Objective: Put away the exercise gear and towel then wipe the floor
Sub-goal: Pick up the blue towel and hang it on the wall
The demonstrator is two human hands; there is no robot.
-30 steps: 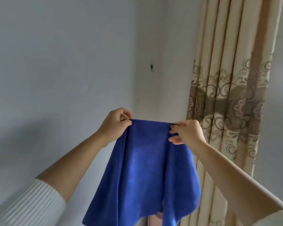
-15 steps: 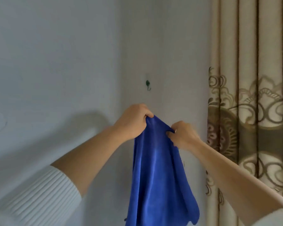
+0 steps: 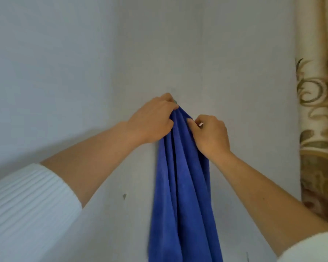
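Observation:
A blue towel (image 3: 182,186) hangs in long folds down the pale wall (image 3: 64,72), bunched to a point at its top. My left hand (image 3: 151,121) grips that bunched top and presses it against the wall, where a small dark hook (image 3: 175,101) just peeks out past my fingertips. My right hand (image 3: 210,135) pinches the towel's right edge a little below the top. The towel's lower end runs out of the frame.
A beige curtain (image 3: 318,129) with a brown scroll pattern hangs along the right edge. A small dark mark (image 3: 124,196) sits on the wall left of the towel. White sleeves cover both upper forearms.
Both hands have carried the towel up and forward to the wall hook. The towel, held spread out a second ago, is now gathered to a point. The view has closed in on the wall.

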